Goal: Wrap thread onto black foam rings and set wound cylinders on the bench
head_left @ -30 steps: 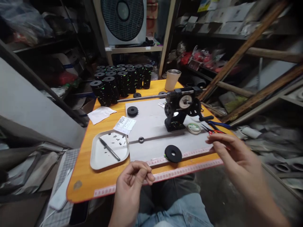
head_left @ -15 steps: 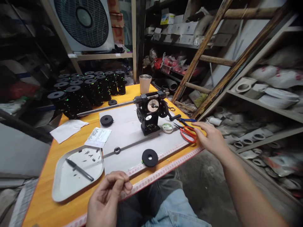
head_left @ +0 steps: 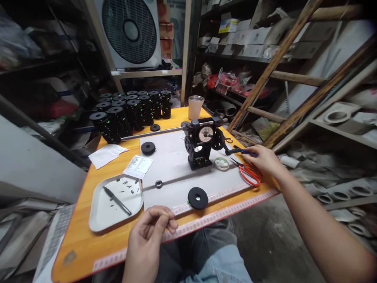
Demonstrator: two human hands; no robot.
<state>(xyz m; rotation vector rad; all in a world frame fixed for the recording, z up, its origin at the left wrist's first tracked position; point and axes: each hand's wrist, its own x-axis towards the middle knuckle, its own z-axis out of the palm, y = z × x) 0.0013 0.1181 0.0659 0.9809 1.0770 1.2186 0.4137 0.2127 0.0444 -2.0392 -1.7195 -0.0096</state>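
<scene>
My right hand (head_left: pixel 262 160) is closed on the blue handles of pliers (head_left: pixel 246 152) at the table's right side. Just below lie red-handled scissors (head_left: pixel 250 175), with a roll of tape (head_left: pixel 222 163) to their left. The crank of a black hand winding machine (head_left: pixel 203 147) ends close to the pliers. My left hand (head_left: pixel 151 232) is at the front edge, thumb and fingertips pinched together; whatever they hold is too small or hidden to make out. A black disc with a centre hole (head_left: pixel 198 197) lies to its right, and a small black ring (head_left: pixel 159 184) behind it.
A white tray (head_left: pixel 97 220) at left holds a black pen (head_left: pixel 117 200) and small dark bits. Tall black spools (head_left: pixel 132 112) crowd the back left, near a cup (head_left: pixel 196 107). The machine's long rod (head_left: pixel 156 133) reaches toward them. A wooden ladder (head_left: pixel 273 55) leans at right.
My right hand has closed round the blue pliers' handles, which it was only reaching toward earlier. My left hand keeps its pinch. The whole view has shifted, so the table appears farther right.
</scene>
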